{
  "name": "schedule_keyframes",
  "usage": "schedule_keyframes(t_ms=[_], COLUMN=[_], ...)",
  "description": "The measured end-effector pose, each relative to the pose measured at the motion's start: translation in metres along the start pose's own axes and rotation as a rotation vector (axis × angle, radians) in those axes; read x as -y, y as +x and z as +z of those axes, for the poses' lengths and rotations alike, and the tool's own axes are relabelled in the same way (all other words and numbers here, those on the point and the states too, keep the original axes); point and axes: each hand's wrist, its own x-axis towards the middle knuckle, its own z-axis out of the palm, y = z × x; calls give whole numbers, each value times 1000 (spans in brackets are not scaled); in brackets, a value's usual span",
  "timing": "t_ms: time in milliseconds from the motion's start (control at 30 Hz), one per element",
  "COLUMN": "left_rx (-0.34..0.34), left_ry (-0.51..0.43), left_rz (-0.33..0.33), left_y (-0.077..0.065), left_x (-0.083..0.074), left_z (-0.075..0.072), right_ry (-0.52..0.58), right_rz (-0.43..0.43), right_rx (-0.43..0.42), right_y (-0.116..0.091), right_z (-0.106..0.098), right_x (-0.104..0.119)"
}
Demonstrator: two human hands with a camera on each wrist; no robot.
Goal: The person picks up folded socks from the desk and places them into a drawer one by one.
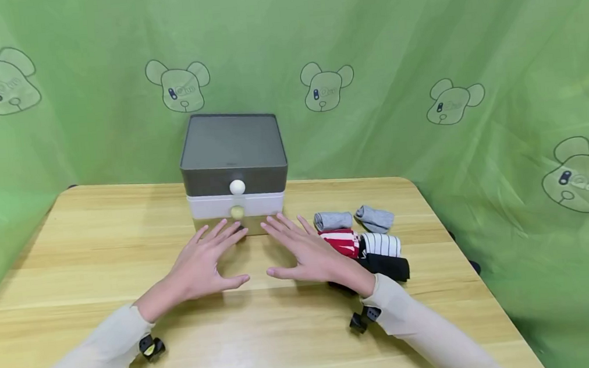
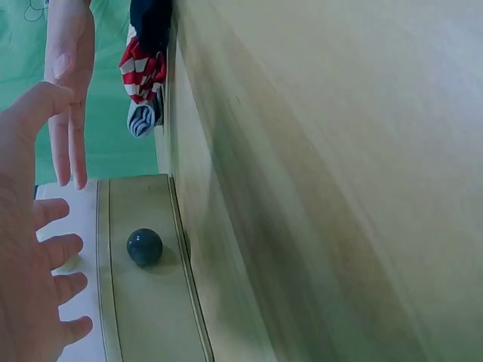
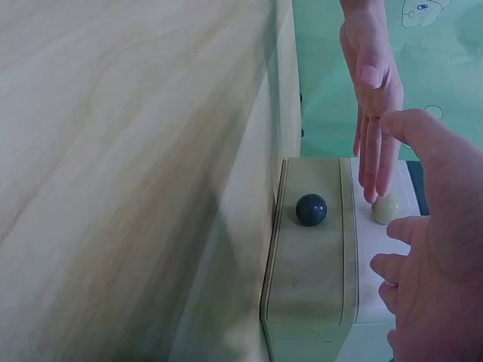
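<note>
My left hand [image 1: 199,268] and right hand [image 1: 308,256] hover over the table, fingers spread and thumbs pointing toward each other, holding nothing. Just beyond them stands a small three-tier drawer box [image 1: 233,142]. Its top drawer is dark grey with a white knob [image 1: 237,187], and the middle one is white with a cream knob [image 3: 385,210]. The bottom drawer [image 2: 143,302] is beige with a dark round knob [image 2: 144,247]. All three drawers look closed. Near my right wrist lie rolled-up cloth pieces: grey [image 1: 333,220], red-and-white striped [image 1: 340,243], white with dark stripes [image 1: 381,245] and black [image 1: 388,266].
A second grey roll [image 1: 375,219] lies at the back right of the group. The wooden table [image 1: 95,254] has rounded back corners. A green curtain [image 1: 377,42] printed with bear heads hangs behind and along both sides.
</note>
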Motion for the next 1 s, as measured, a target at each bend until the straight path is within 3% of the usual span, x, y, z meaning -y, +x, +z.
schedule_keyframes(t_ms=[100,233,333,500,600,733,867,1000], left_rx=[-35,-156,-313,-592,-699,-753,-689,-573], left_ry=[-7,-57,-116,-170,-223,-390,-583,-774], left_rz=[13,57,126,196,137,-44,-255,-384], left_y=[0,3,9,23,33,43,50,55], left_x=[0,-1,0,4,9,20,31,41], left_z=[-3,-13,-26,-55,-73,-91,-100,-102], right_ry=[9,63,140,325,465,602,721,854], right_rz=[8,11,14,104,137,155,196,231], right_rx=[-2,-48,-115,-262,-394,-540,-587,-556], right_y=[0,2,4,9,15,29,43,54], right_z=[-4,-16,-33,-67,-83,-98,-100,-95], right_x=[1,4,7,11,12,5,-7,-21])
